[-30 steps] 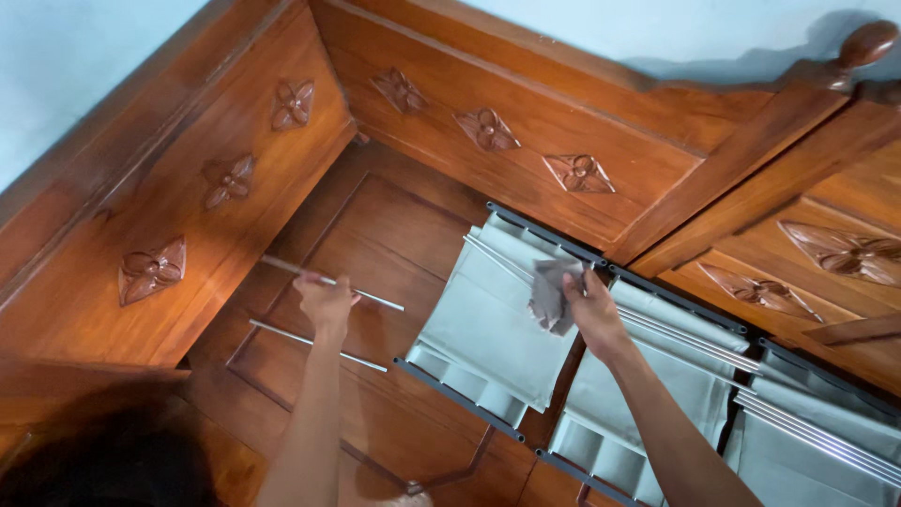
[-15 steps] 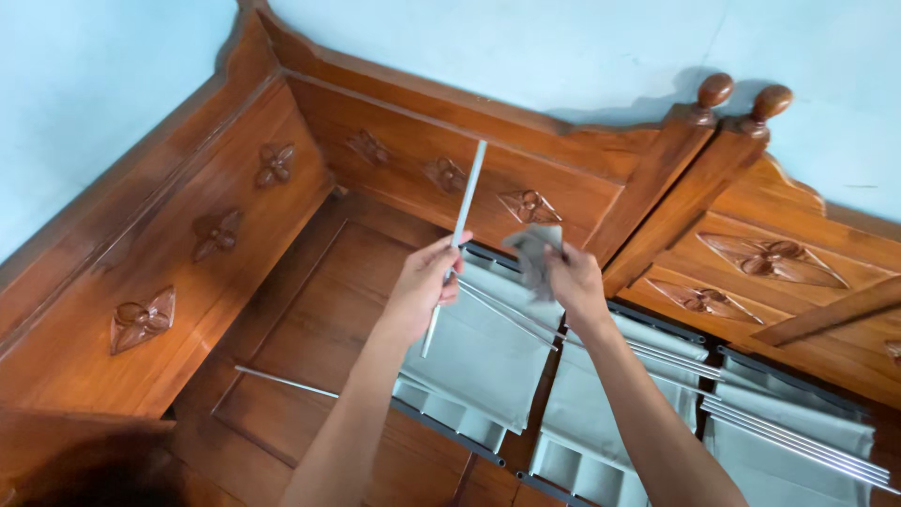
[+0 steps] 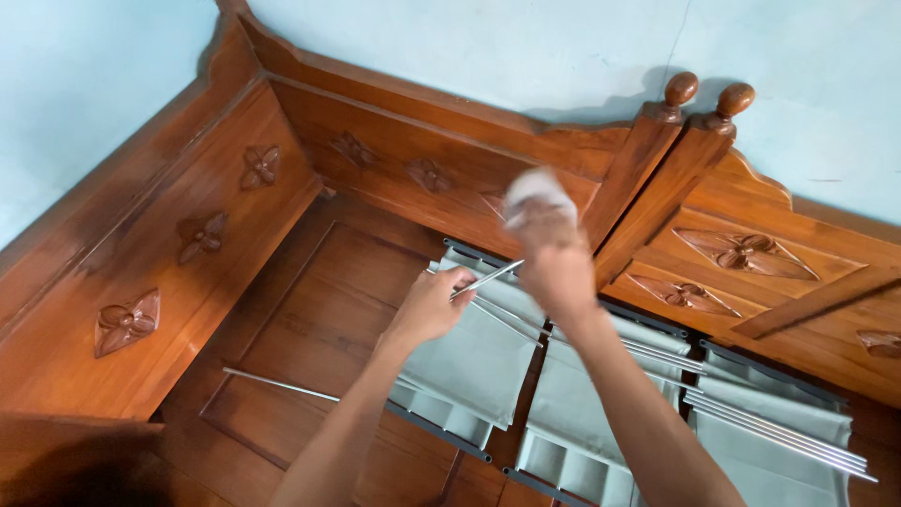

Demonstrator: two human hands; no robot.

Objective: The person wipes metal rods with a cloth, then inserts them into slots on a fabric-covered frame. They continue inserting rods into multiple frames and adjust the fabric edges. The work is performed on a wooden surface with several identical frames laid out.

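My left hand grips a thin metal rod above the wooden bench seat. The rod points toward my right hand, which is raised and closed on a pale cloth; the cloth is blurred. The far end of the rod disappears behind my right hand. Under both hands lies a grey fabric panel with a dark frame, spread over the seat.
Another metal rod lies loose on the seat boards at the left. More grey fabric panels with several rods lie to the right. Carved wooden backrests enclose the corner, and two posts with round knobs stand against a light blue wall.
My left hand picked one rod off the seat, held it upright, and now has it tilted low toward my right hand. My right hand rose with the cloth.
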